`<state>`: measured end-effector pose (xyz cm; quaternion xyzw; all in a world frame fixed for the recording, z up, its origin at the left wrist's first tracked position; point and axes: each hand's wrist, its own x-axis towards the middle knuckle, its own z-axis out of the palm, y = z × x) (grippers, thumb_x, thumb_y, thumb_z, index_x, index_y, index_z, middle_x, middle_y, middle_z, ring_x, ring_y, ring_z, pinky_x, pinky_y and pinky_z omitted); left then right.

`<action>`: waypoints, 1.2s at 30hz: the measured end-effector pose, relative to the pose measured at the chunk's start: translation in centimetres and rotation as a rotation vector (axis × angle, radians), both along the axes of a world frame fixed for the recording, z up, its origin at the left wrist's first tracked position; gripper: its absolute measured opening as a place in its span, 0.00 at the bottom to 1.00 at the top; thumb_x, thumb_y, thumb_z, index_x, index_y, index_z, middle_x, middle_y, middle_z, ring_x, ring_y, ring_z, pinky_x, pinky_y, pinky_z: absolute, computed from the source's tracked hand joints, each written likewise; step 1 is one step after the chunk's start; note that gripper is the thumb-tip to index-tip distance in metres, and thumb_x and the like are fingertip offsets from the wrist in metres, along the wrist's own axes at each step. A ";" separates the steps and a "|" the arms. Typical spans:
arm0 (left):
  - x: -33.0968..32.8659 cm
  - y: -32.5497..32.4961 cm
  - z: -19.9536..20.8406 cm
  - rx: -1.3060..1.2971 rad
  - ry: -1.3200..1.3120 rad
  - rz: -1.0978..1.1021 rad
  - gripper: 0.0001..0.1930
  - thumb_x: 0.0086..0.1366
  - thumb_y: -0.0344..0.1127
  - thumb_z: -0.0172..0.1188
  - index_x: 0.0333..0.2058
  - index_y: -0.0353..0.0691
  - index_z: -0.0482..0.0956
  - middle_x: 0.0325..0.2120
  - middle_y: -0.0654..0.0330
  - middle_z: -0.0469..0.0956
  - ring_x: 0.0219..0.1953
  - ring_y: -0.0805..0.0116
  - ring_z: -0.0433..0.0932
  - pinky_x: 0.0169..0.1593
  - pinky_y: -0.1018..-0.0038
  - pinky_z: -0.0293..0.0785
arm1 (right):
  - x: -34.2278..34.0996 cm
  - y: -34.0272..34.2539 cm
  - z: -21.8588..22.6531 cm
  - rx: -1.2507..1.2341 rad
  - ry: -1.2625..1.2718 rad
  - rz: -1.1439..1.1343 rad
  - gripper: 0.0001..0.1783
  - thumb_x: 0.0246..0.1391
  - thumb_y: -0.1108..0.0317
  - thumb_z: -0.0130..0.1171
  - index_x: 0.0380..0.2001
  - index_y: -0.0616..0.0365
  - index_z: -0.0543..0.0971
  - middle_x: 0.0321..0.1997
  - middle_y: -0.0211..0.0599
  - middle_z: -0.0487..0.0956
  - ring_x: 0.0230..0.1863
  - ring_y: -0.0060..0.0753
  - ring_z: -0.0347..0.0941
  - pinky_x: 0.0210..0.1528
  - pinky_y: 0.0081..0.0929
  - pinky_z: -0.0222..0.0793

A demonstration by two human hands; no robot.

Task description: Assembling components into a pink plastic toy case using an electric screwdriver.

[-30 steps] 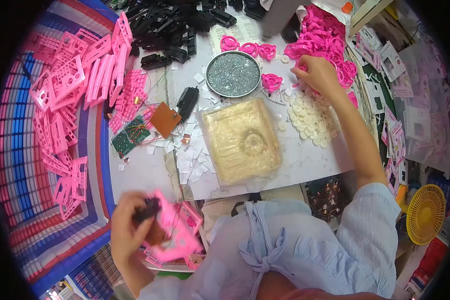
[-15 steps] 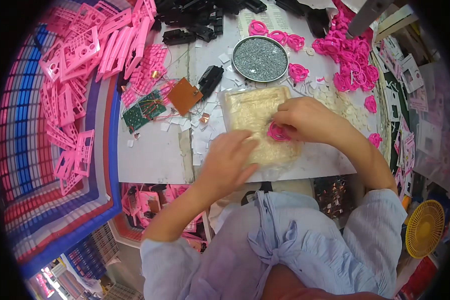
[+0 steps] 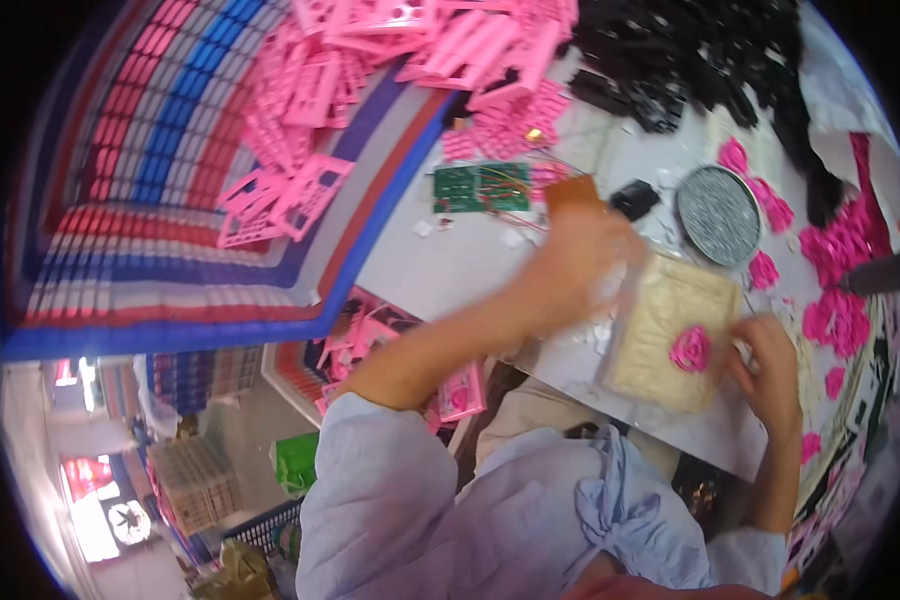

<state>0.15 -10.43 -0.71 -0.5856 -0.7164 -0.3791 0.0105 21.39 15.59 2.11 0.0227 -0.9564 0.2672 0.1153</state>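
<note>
A cream pad in clear plastic [image 3: 675, 300] lies near the table's front edge, with a pink ring-shaped plastic part [image 3: 690, 349] on it. Just right of that part is my right hand [image 3: 770, 375], thumb and fingers apart and holding nothing. My left hand [image 3: 592, 262], smeared by motion, is over the table between the pad and a brown square board [image 3: 572, 192]; whether it holds anything is unclear. A green circuit board [image 3: 480, 188] with thin wires lies left of the brown board. Behind the pad sits a round tin of small grey metal pieces [image 3: 718, 215].
Pink plastic frames [image 3: 310, 195] heap on a striped woven sheet [image 3: 170, 290] at left. Black plastic parts [image 3: 660, 60] pile at the back. More pink ring parts [image 3: 835, 320] lie at right, near a grey bar [image 3: 880, 275]. Below the table is a bin of pink parts [image 3: 370, 335].
The view has turned left. My right hand has let go of the pink ring part and drawn off to its right. My left hand has moved from the pad toward the brown board.
</note>
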 end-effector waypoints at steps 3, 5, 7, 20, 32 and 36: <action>-11.6 -4.5 3.0 0.025 0.100 0.594 0.18 0.56 0.33 0.68 0.45 0.35 0.79 0.41 0.49 0.80 0.45 0.52 0.79 0.52 0.61 0.74 | 4.4 2.2 -0.4 -0.249 -0.167 -0.122 0.13 0.43 0.77 0.66 0.34 0.63 0.77 0.34 0.41 0.77 0.34 0.39 0.74 0.40 0.34 0.69; -20.6 -11.7 1.5 -0.209 0.251 0.945 0.20 0.58 0.45 0.66 0.41 0.34 0.81 0.41 0.46 0.80 0.46 0.46 0.79 0.51 0.55 0.74 | 7.0 3.0 -1.1 -0.409 -0.081 -0.113 0.11 0.45 0.72 0.68 0.32 0.62 0.77 0.31 0.36 0.77 0.31 0.32 0.72 0.43 0.35 0.69; -24.1 -15.2 3.5 -0.936 0.072 1.309 0.26 0.53 0.50 0.68 0.45 0.36 0.82 0.47 0.46 0.81 0.52 0.48 0.80 0.54 0.54 0.77 | 9.3 3.2 -1.1 -0.684 0.031 -0.076 0.12 0.49 0.65 0.67 0.29 0.60 0.76 0.26 0.32 0.77 0.27 0.27 0.71 0.45 0.37 0.68; -12.1 -25.0 5.2 0.050 -0.307 0.945 0.11 0.70 0.36 0.56 0.43 0.34 0.74 0.34 0.56 0.83 0.36 0.63 0.83 0.42 0.68 0.78 | 6.4 -0.2 0.7 -0.784 0.081 0.035 0.11 0.47 0.67 0.64 0.31 0.62 0.77 0.25 0.37 0.77 0.32 0.34 0.75 0.40 0.33 0.70; 10.6 0.4 0.6 0.227 -1.395 0.115 0.33 0.71 0.26 0.53 0.70 0.33 0.51 0.59 0.50 0.70 0.56 0.64 0.74 0.58 0.66 0.72 | 2.1 -5.1 -1.5 -0.837 0.065 0.022 0.36 0.62 0.59 0.62 0.68 0.61 0.61 0.50 0.42 0.77 0.40 0.28 0.76 0.42 0.27 0.74; 11.0 2.3 -0.1 0.273 -1.369 0.111 0.37 0.70 0.24 0.54 0.73 0.39 0.48 0.57 0.51 0.73 0.46 0.68 0.79 0.46 0.72 0.79 | 8.7 1.7 1.8 -0.813 -0.266 -0.065 0.31 0.61 0.59 0.62 0.66 0.50 0.69 0.43 0.31 0.84 0.41 0.23 0.78 0.42 0.25 0.74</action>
